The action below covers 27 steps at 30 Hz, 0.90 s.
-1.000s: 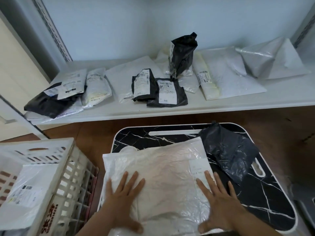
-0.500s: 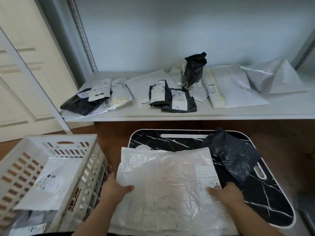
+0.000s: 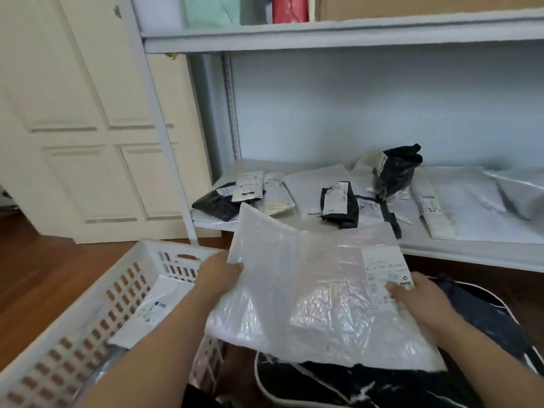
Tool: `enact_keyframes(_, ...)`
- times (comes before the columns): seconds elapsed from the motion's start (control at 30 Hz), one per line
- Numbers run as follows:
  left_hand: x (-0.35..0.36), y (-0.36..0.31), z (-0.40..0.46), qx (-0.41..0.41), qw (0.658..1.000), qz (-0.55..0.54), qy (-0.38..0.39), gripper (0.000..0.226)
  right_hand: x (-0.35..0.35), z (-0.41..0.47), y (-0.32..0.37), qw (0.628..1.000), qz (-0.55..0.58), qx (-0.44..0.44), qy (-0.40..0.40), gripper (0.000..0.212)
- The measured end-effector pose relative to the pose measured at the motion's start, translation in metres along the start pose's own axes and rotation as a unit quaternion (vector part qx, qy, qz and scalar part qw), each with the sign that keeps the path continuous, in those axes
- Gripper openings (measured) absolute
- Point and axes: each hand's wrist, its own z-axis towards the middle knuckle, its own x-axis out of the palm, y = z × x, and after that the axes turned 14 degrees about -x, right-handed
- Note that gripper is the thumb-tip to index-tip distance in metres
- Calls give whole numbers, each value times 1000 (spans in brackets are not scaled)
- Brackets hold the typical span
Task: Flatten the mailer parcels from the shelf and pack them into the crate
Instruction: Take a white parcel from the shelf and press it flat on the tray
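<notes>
Cream panelled door (image 3: 88,119) left, wood floor (image 3: 44,278), pale blue wall (image 3: 368,107)

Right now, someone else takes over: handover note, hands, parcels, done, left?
Left hand and right hand grip opposite edges of the white mailer, held in the air above the black marble-pattern tray.
White crate, on the left, holds at least one labelled parcel.
Left: put this mailer in the crate, then the black bag on the tray and the shelf parcels.
</notes>
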Motion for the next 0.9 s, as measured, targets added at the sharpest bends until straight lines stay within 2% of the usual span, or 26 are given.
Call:
enact_keyframes(0.13,-82,17,14,-20,986,-152,-58,23,44,17,68,980,147,19,130,16)
enact_keyframes(0.2,-117,45,24,-57,968,-227,-89,21,75,21,92,970,145,8,194,20)
enact_keyframes(0.27,-142,78,36,-106,950,-269,-116,27,111,22,109,970,99,-27,221,24)
enact_keyframes(0.4,-160,134,57,-178,945,-191,-199,32,184,17,131,974,26,-114,193,29)
enact_keyframes(0.53,-148,189,77,-268,927,-145,-218,30,256,17,135,958,-72,-185,208,18)
enact_keyframes(0.7,-109,257,88,-352,896,-79,-259,49,330,16,124,946,-83,-194,245,28)
enact_keyframes(0.8,-77,283,95,-380,905,-29,-192,47,357,19,110,938,-158,-168,258,51)
enact_keyframes(0.87,-57,283,98,-385,914,79,-104,46,367,19,94,922,-206,-172,279,54)
enact_keyframes(0.9,-47,281,99,-388,914,87,-75,47,371,18,85,908,-231,-179,300,54)
